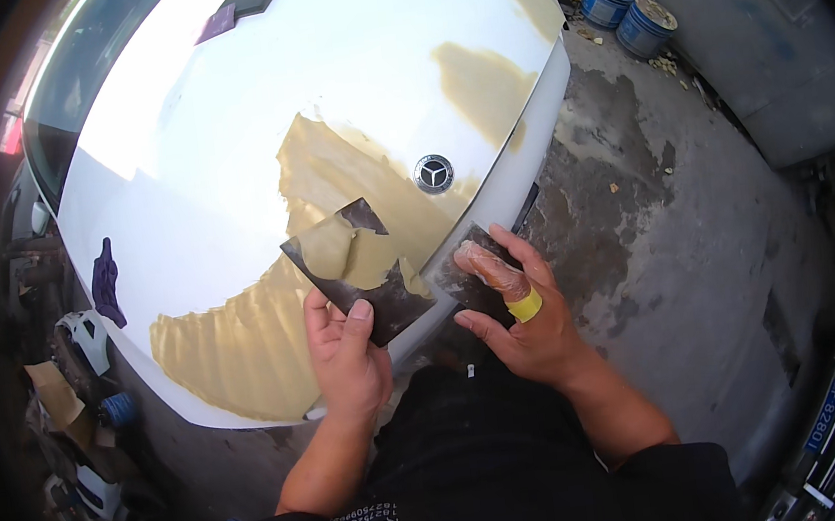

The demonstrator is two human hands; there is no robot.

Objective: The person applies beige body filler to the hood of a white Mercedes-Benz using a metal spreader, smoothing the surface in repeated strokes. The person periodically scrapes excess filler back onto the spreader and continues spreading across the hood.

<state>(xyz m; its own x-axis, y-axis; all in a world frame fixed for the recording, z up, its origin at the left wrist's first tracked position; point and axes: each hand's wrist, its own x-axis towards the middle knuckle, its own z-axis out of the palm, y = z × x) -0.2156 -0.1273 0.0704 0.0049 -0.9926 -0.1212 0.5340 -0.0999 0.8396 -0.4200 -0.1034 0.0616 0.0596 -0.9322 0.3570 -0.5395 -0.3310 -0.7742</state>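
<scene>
Fingers of the left hand point(346, 358) are closed on the lower corner of a dark square spreader board point(363, 271) loaded with tan body filler, held over the white car hood point(227, 158). Just beside it, the right hand point(518, 316), its forefinger wrapped in film and yellow tape, grips a second dark spreader point(474, 275) at the hood's edge. The work looks mid-way, filler being taken up between spreading passes; a next pass would call for a flat, even blade across the tan filler patch point(350, 182).

A dark board point(363, 271) smeared with tan filler point(346, 247) is being held by the left hand point(346, 358) over the white hood point(254, 126); beside the board, a spreader point(474, 275) is being gripped by the right hand point(524, 321).
</scene>
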